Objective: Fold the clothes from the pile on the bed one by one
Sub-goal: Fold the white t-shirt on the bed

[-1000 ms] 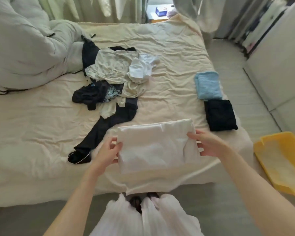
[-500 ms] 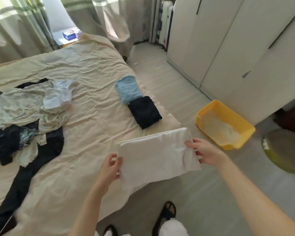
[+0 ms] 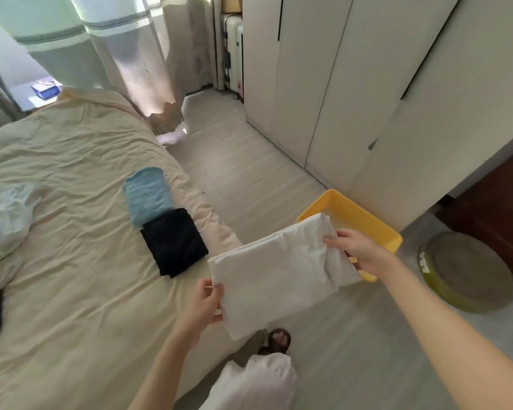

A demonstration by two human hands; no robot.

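A folded white garment (image 3: 279, 270) hangs in the air past the bed's right edge, over the floor. My left hand (image 3: 203, 303) pinches its near left corner. My right hand (image 3: 357, 251) grips its far right end, close to a yellow tray. On the cream bed (image 3: 71, 276) lie a folded light blue knit (image 3: 147, 195) and a folded black piece (image 3: 174, 247), side by side near the right edge. Part of the unfolded pile (image 3: 3, 220) shows at the left border, pale and dark items mixed.
A yellow plastic tray (image 3: 365, 218) sits on the floor beside white wardrobe doors (image 3: 353, 99). A round green-rimmed cushion (image 3: 468, 270) lies further right. Curtains and a suitcase stand at the back. My sandalled foot (image 3: 276, 340) is on the floor below the garment.
I have turned right, away from the bed, carrying the folded white garment off the mattress toward the yellow tray. Most of the pile has slid out of view on the left.
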